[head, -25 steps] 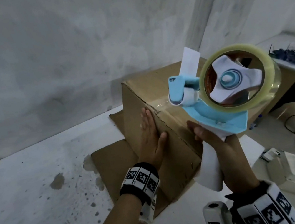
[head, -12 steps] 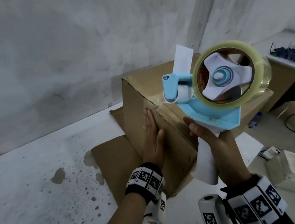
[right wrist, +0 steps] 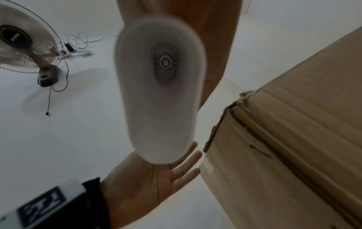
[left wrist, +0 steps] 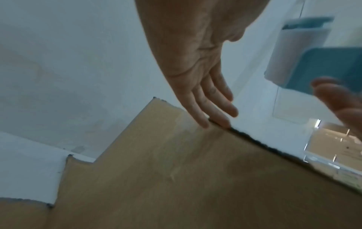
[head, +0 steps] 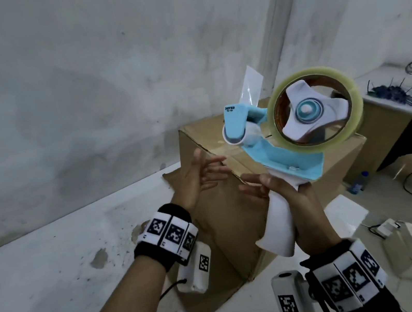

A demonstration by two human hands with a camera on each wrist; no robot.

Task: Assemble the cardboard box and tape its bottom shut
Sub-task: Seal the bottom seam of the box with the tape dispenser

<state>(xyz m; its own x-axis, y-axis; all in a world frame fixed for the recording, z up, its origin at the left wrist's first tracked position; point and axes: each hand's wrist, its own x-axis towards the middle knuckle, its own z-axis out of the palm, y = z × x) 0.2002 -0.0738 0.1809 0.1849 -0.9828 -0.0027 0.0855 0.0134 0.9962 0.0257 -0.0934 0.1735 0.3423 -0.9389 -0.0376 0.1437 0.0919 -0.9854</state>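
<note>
The cardboard box (head: 234, 186) stands on flattened cardboard (head: 207, 286) on the white floor (head: 56, 276) close to the wall (head: 104, 77), one corner pointing at the person and a strip of clear tape running over its near top edge. The left hand (head: 198, 181) is spread with straight fingers (left wrist: 205, 105) by that edge, apparently just brushing it in the blurred left wrist view. The right hand (head: 288, 196) holds the white handle of the blue tape dispenser (head: 302, 134) above the box, a loose tape end sticking up.
</note>
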